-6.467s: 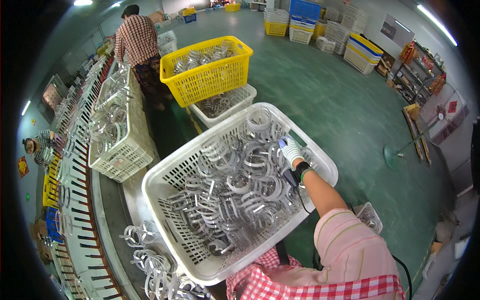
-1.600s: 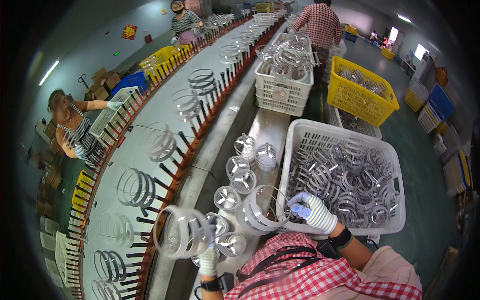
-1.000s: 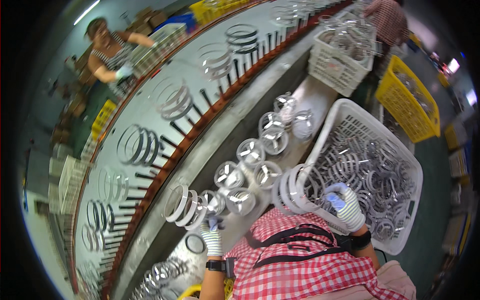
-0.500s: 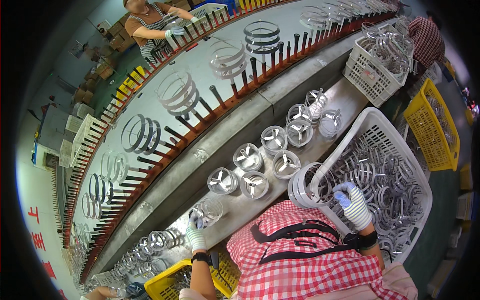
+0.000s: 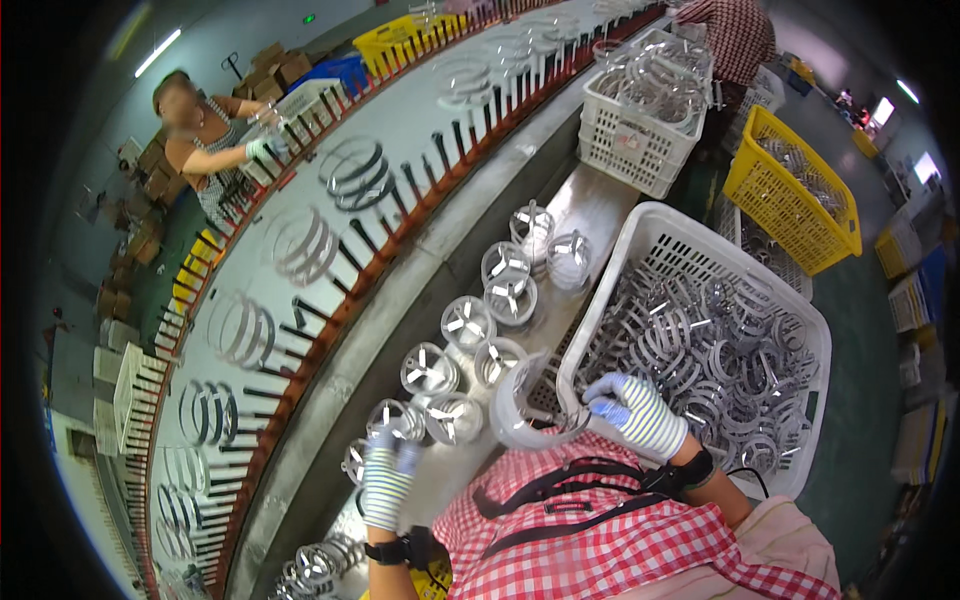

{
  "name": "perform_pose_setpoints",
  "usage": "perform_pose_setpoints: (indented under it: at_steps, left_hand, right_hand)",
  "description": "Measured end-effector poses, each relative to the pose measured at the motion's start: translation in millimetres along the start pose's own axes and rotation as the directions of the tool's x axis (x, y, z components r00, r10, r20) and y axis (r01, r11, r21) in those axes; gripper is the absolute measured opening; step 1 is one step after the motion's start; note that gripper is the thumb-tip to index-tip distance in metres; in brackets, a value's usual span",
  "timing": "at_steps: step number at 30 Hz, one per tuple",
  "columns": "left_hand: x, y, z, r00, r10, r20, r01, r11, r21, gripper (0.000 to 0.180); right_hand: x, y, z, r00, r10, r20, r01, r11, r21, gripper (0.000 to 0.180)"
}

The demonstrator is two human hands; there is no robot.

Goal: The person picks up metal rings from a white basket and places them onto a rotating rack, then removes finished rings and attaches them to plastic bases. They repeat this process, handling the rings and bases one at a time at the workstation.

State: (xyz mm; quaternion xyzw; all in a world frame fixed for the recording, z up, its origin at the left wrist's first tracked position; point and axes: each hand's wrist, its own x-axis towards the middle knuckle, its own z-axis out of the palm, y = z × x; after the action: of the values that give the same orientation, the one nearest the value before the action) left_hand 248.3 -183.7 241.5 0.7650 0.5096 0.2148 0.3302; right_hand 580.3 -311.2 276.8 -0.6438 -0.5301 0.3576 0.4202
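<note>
My right hand (image 5: 640, 415), in a striped glove with bluish fingertips, is closed on the edge of a spiral metal ring part (image 5: 520, 405), which is blurred and held tilted in front of my apron. My left hand (image 5: 388, 485), gloved the same way, reaches up over the metal bench beside a round part (image 5: 354, 461). Motion smears its fingers, so its grip cannot be made out. Close ahead of it stand several round parts with three-armed centres, among them one at the near end (image 5: 453, 417) and one farther along (image 5: 468, 322).
A white crate (image 5: 625, 235) full of ring parts stands at my right. Beyond are another filled white crate (image 5: 630, 150) and a yellow crate (image 5: 745, 185). A curved conveyor (image 5: 300, 180) with black-tipped pegs carries rings on the left. A co-worker (image 5: 200, 150) stands across it.
The view has turned, shifting the scene. My right hand has brought the ring part leftward, away from the white crate. The left hand has moved up along the row of round parts.
</note>
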Motion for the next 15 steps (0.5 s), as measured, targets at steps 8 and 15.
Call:
perform_pose_setpoints:
  at_steps: [8,15]
  left_hand:
    - [18,1,95,0.705,0.287,0.648,-0.279,0.953,-0.119,0.05]
    - [59,1,114,0.855,0.233,0.463,-0.014,0.903,-0.43,0.039]
  right_hand:
    - [10,-10,2,0.988,-0.072,0.137,0.068,0.997,0.032,0.018]
    - [5,-18,-11,0.994,0.041,-0.099,-0.008,0.949,0.314,0.027]
